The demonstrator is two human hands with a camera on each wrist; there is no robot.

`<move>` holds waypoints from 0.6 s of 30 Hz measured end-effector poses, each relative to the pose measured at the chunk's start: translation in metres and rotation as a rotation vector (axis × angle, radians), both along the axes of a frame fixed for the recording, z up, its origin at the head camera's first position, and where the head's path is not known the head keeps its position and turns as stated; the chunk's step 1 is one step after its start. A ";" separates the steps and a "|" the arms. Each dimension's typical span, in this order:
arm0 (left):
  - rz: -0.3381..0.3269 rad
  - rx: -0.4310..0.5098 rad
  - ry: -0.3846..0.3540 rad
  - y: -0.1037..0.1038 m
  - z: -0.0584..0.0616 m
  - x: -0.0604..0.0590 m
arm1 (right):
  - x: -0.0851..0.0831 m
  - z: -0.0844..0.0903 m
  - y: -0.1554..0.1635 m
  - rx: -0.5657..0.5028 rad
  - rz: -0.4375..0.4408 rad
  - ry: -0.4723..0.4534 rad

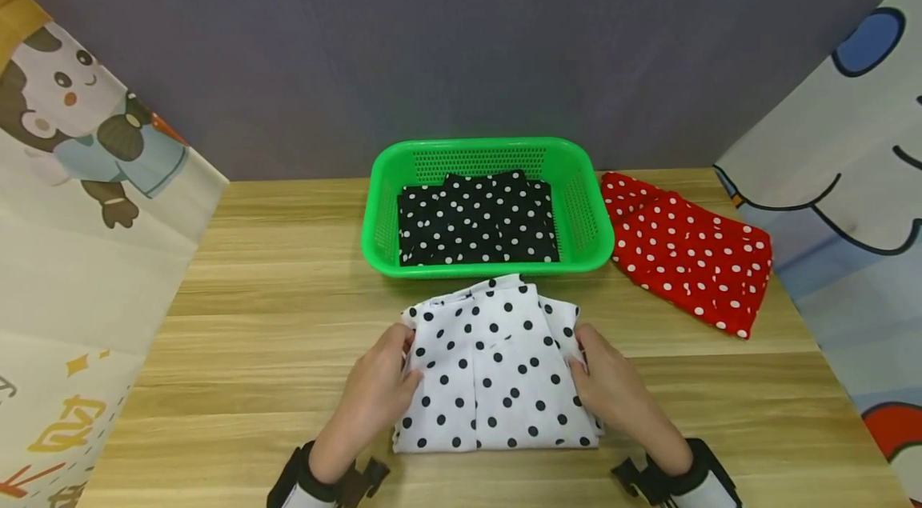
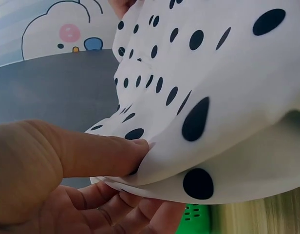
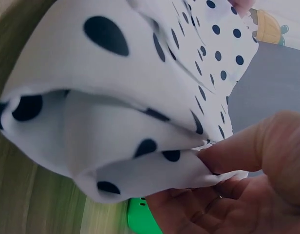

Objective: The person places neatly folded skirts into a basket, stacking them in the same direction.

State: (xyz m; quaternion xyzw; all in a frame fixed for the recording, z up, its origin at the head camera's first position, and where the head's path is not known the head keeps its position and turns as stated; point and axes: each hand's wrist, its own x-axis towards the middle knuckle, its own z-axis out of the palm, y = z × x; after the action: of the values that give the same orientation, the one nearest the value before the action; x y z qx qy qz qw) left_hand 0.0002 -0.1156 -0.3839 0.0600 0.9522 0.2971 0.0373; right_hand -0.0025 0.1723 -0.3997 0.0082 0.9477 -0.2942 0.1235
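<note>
- The left hand (image 1: 378, 380) pinches the left edge of a white cloth (image 1: 497, 380) with black dots, thumb on top and fingers beneath.
- The right hand (image 1: 615, 384) pinches the opposite edge in the same way, thumb above, fingers curled under.
- The white cloth is folded in layers and held between both hands over the table (image 1: 274, 292), on the person's side of a green basket (image 1: 486, 272).
- A folded black cloth (image 1: 479, 220) with white dots lies inside the basket.
- A folded red cloth (image 1: 691, 256) with white dots lies askew on the table, just beside the basket's right end.
</note>
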 end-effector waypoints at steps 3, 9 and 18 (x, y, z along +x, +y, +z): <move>-0.001 -0.002 0.005 0.000 0.001 0.001 | 0.001 0.002 0.000 -0.002 0.001 0.007; 0.014 0.032 0.011 0.000 0.004 -0.005 | -0.004 0.005 0.002 -0.007 -0.002 0.082; 0.033 0.079 0.021 -0.001 0.004 -0.020 | -0.014 0.008 0.002 -0.025 -0.036 0.105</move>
State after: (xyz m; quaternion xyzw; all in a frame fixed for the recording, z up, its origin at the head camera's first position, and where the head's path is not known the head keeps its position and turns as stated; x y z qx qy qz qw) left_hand -0.0194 -0.1165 -0.3799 0.0489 0.9410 0.3343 0.0198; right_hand -0.0167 0.1740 -0.3922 0.0081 0.9488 -0.3083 0.0685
